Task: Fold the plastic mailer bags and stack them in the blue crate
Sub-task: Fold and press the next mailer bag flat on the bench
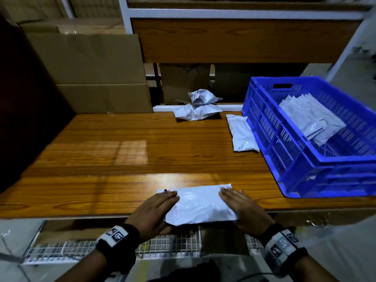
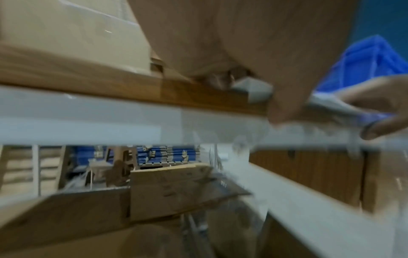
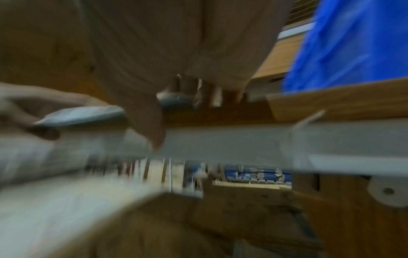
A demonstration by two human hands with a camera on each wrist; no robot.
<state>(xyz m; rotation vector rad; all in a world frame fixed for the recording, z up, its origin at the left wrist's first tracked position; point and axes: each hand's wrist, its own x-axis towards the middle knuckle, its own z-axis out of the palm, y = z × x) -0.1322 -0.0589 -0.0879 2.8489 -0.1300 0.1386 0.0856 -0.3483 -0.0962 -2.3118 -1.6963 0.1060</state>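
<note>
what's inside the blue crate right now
Inside the blue crate lies a slanted stack of folded white mailer bags on its mesh floor. How many are in it cannot be counted; the lower ones are covered.

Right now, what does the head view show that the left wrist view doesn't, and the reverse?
Only the head view shows the folded mailers stacked in the crate, a flat mailer beside it, crumpled mailers at the back of the table, and the left hand and right hand lying flat on the ends of the mailer.

Only the left wrist view shows the boxes under the table, blurred.

Both show the mailer, both hands, the crate and the table edge.
</note>
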